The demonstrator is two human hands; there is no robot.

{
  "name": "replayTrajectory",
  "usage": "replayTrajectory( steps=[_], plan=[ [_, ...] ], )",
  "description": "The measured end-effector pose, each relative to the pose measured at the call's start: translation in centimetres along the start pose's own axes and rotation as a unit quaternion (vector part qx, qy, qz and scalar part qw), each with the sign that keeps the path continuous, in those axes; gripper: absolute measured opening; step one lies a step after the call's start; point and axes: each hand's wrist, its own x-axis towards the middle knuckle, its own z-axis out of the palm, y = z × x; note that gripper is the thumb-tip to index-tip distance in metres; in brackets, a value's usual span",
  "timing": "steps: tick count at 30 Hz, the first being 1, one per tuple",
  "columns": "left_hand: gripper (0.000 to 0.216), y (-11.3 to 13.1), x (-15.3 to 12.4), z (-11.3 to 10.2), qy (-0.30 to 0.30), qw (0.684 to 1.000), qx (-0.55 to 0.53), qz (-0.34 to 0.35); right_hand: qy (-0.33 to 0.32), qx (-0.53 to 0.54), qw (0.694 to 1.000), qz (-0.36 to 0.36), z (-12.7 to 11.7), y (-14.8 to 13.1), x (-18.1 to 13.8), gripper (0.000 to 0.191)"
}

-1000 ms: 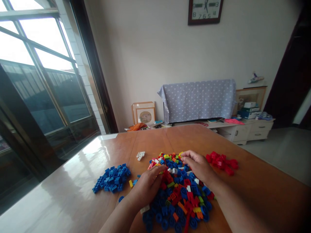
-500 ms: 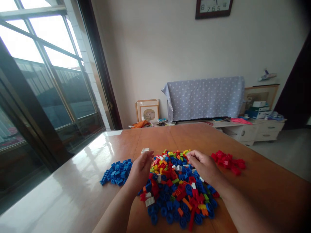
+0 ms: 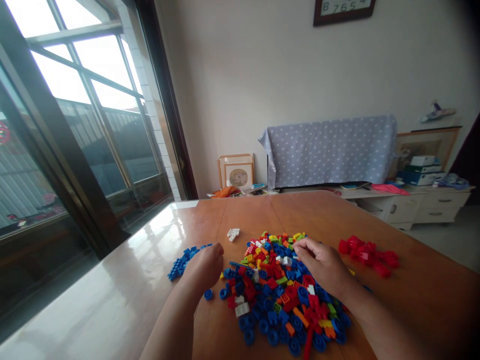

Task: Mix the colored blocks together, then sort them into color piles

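A large mixed heap of toy building bricks (image 3: 277, 290) in blue, red, orange, yellow, green and white lies in front of me, with blue wheel-like rings along its near side. My left hand (image 3: 206, 265) is left of the heap, at the right edge of a small pile of blue bricks (image 3: 182, 262). Its fingers are curled, and whatever they hold is hidden. Over the heap's right side is my right hand (image 3: 318, 257), thumb and fingers drawn together; I cannot make out anything between them. A few white bricks (image 3: 233, 234) sit behind the heap.
A group of red pieces (image 3: 367, 255) lies to the right on the wooden table (image 3: 258, 212). One blue ring (image 3: 208, 294) sits apart, left of the heap. Beyond the table stands a low white cabinet (image 3: 408, 210); glass doors (image 3: 112, 130) are at the left.
My left hand has moved left from the heap to the blue pile, uncovering the white bricks. My right hand stays by the heap's right side. The view has turned slightly left.
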Motion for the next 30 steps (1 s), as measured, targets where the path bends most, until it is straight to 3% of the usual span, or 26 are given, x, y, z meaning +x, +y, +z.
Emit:
replayTrajectory(
  steps=[4, 11, 20, 30],
  plan=[
    [0.021, 0.9, -0.4, 0.3, -0.038, 0.999, 0.025, 0.015, 0.003, 0.006, 1.000, 0.001, 0.1, 0.2, 0.1, 0.031],
    [0.022, 1.7, -0.4, 1.2, -0.047, 0.997, 0.022, 0.057, 0.006, 0.005, 1.000, -0.002, 0.0, 0.2, 0.1, 0.031],
    [0.022, 2.0, -0.1, 2.0, -0.008, 0.982, -0.137, 0.132, 0.009, 0.012, 1.000, -0.002, 0.0, 0.0, 0.1, 0.032],
    [0.031, 0.1, 0.9, 0.6, 0.098, 0.930, -0.353, 0.033, -0.028, -0.023, 0.998, -0.051, 1.1, -1.0, -0.5, 0.030]
  ],
)
